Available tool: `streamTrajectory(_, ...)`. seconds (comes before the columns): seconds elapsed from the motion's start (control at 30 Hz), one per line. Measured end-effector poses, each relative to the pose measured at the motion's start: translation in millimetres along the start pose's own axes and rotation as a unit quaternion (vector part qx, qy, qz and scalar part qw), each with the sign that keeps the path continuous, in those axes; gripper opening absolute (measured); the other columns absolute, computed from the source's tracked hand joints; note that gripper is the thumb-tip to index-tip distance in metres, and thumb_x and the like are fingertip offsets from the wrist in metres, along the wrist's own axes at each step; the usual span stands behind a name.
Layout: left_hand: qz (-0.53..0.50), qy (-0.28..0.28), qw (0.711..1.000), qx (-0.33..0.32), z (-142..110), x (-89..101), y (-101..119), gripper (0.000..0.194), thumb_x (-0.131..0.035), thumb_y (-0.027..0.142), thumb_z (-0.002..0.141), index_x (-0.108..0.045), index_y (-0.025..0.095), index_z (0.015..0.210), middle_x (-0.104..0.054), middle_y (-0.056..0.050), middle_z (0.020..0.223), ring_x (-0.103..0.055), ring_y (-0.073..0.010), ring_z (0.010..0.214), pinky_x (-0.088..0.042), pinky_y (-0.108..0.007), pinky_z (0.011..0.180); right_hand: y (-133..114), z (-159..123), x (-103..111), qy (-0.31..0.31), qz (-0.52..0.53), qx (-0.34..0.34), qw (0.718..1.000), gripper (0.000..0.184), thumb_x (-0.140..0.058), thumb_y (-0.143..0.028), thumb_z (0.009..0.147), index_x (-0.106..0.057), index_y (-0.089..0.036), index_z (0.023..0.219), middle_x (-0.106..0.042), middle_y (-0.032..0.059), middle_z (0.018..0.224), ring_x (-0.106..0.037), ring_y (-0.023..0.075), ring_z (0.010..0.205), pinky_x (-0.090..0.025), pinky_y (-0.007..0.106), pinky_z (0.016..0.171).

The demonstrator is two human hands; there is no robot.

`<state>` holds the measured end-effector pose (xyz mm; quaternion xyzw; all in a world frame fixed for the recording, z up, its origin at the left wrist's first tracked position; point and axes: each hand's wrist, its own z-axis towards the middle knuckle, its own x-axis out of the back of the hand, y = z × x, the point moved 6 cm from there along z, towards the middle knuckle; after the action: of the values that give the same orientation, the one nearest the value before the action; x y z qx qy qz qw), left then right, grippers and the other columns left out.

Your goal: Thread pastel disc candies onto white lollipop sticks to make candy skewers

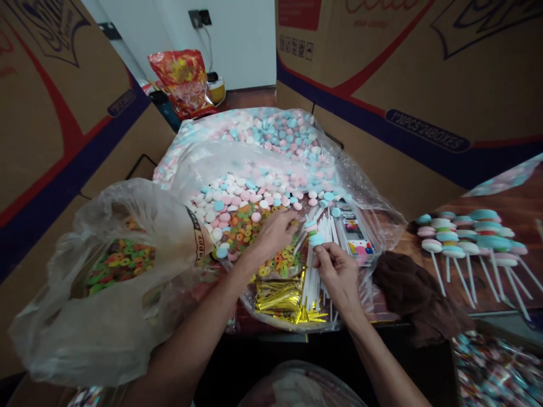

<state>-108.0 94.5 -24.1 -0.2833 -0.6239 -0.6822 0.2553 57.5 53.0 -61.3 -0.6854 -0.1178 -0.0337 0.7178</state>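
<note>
My right hand [339, 274] pinches the stick of a candy lollipop [314, 239], held upright with blue and pink marshmallow discs stacked at its top. Just left of it, my left hand [276, 230] hovers over the gummy rings [244, 230] with its fingers curled together; whatever is between the fingertips is too blurred to make out. Loose white, pink and blue marshmallow discs [237, 192] spread behind both hands. White sticks [326, 226] lie under and beside my right hand. Gold twist ties [280, 297] lie in front of the gummy rings.
A plastic bag of gummy rings [123, 263] stands at left. Finished lollipops [466, 234] rest at right, near a brown cloth [418, 288]. Large cardboard boxes [407, 73] flank the table. A red packet [182, 79] stands behind; wrapped candies [500, 367] fill the lower right.
</note>
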Motion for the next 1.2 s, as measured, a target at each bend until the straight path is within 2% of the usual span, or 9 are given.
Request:
streamTrajectory(0.07, -0.190, 0.019, 0.980, 0.051, -2, 7.7, -8, 0.011, -0.059, 0.020, 0.083, -0.068, 0.016, 0.088, -0.066, -0.005, 0.085, -0.059, -0.0159, 0.076, -0.046, -0.030, 0.073, -3, 0, 0, -0.007, 0.005, 0.005, 1.000, 0.032, -0.055, -0.037, 0.091, -0.053, -0.019, 0.066, -0.046, -0.0049, 0.054, -0.037, 0.0093, 0.048, -0.028, 0.022, 0.047)
streamTrajectory(0.17, -0.429, 0.018, 0.896, 0.111, -8, 13.8, -14, 0.019, -0.070, 0.029, 0.077, -0.068, 0.014, 0.090, -0.065, -0.003, 0.082, -0.057, -0.0110, 0.068, -0.044, -0.025, 0.065, -11, -2, -2, -0.021, 0.013, 0.020, 0.999, 0.030, -0.055, -0.035, 0.091, -0.054, -0.019, 0.067, -0.048, -0.0040, 0.057, -0.040, 0.0098, 0.051, -0.031, 0.022, 0.049)
streamTrajectory(0.27, -0.533, 0.004, 0.832, 0.154, -16, 13.9, -17, 0.025, -0.079, 0.028, 0.068, -0.070, 0.013, 0.086, -0.065, -0.003, 0.079, -0.057, -0.0092, 0.067, -0.045, -0.023, 0.064, -17, -4, -4, -0.039, 0.013, 0.035, 0.999, 0.029, -0.054, -0.034, 0.092, -0.055, -0.019, 0.067, -0.049, -0.0036, 0.059, -0.042, 0.0103, 0.054, -0.033, 0.022, 0.051)
streamTrajectory(0.4, -0.585, 0.026, 0.790, 0.183, -19, 11.6, -24, 0.024, -0.083, 0.024, 0.063, -0.072, 0.012, 0.081, -0.065, -0.003, 0.076, -0.058, -0.0099, 0.069, -0.048, -0.024, 0.067, -21, -8, -9, -0.057, -0.004, 0.047, 0.997, 0.029, -0.053, -0.034, 0.094, -0.056, -0.019, 0.069, -0.049, -0.0038, 0.059, -0.044, 0.0104, 0.055, -0.035, 0.022, 0.053)
streamTrajectory(0.5, -0.592, 0.034, 0.785, 0.178, -19, 10.7, -27, 0.022, -0.083, 0.023, 0.064, -0.072, 0.013, 0.081, -0.064, -0.003, 0.076, -0.059, -0.0103, 0.071, -0.048, -0.024, 0.068, -22, -10, -11, -0.066, -0.016, 0.050, 0.996, 0.026, -0.053, -0.033, 0.094, -0.059, -0.019, 0.073, -0.049, -0.0040, 0.059, -0.046, 0.0104, 0.055, -0.037, 0.021, 0.054)
streamTrajectory(0.6, -0.583, 0.028, 0.797, 0.154, -20, 11.4, -25, 0.023, -0.081, 0.026, 0.067, -0.072, 0.014, 0.085, -0.065, -0.002, 0.079, -0.059, -0.0103, 0.072, -0.047, -0.024, 0.070, -21, -10, -12, -0.076, -0.032, 0.050, 0.995, 0.025, -0.053, -0.033, 0.093, -0.060, -0.019, 0.074, -0.049, -0.0042, 0.059, -0.047, 0.0104, 0.055, -0.037, 0.021, 0.054)
streamTrajectory(0.83, -0.470, 0.048, 0.877, 0.089, -22, 15.5, -20, 0.024, -0.082, 0.028, 0.067, -0.073, 0.015, 0.086, -0.068, 0.000, 0.079, -0.058, -0.0106, 0.074, -0.044, -0.023, 0.073, -23, -6, -11, -0.093, -0.075, 0.055, 0.991, 0.027, -0.052, -0.032, 0.092, -0.056, -0.019, 0.069, -0.047, -0.0045, 0.057, -0.044, 0.0104, 0.054, -0.034, 0.022, 0.054)
streamTrajectory(1.03, -0.509, 0.069, 0.845, 0.150, -25, 10.8, -24, 0.027, -0.079, 0.037, 0.069, -0.074, 0.016, 0.084, -0.067, -0.002, 0.078, -0.058, -0.0118, 0.072, -0.047, -0.025, 0.069, -20, -6, -11, -0.076, -0.040, 0.054, 0.995, 0.027, -0.052, -0.033, 0.093, -0.058, -0.019, 0.071, -0.047, -0.0039, 0.059, -0.045, 0.0114, 0.056, -0.036, 0.022, 0.055)
streamTrajectory(1.2, -0.491, 0.065, 0.853, 0.167, -27, 9.2, -26, 0.028, -0.080, 0.037, 0.068, -0.075, 0.016, 0.086, -0.067, -0.002, 0.079, -0.059, -0.0119, 0.074, -0.048, -0.024, 0.069, -17, -6, -11, -0.076, -0.031, 0.042, 0.996, 0.027, -0.053, -0.035, 0.093, -0.059, -0.019, 0.072, -0.048, -0.0037, 0.059, -0.044, 0.0113, 0.056, -0.036, 0.022, 0.054)
